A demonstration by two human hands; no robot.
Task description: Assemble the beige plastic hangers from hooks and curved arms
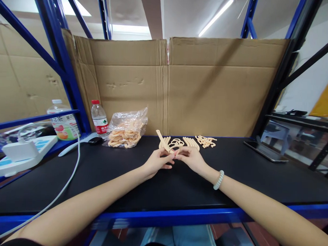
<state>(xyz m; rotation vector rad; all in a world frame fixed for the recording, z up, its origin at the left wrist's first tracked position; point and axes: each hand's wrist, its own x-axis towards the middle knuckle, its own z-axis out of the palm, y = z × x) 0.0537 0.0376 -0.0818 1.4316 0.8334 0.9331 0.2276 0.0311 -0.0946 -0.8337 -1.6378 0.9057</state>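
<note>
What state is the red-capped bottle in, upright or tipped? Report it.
Upright: the bottle stands with its red cap at the top, above the label.

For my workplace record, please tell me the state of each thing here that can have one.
Water bottle: upright, capped
Large bottle: upright, capped
Plastic bag: holds beige pieces, closure unclear
Power strip: white charger plugged in
Phone: lying flat
Left hand: pinching beige strip
Right hand: fingertips near strip's lower end

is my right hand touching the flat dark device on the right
Apart: the head view shows a wide stretch of black tabletop between the right hand and the device.
</note>
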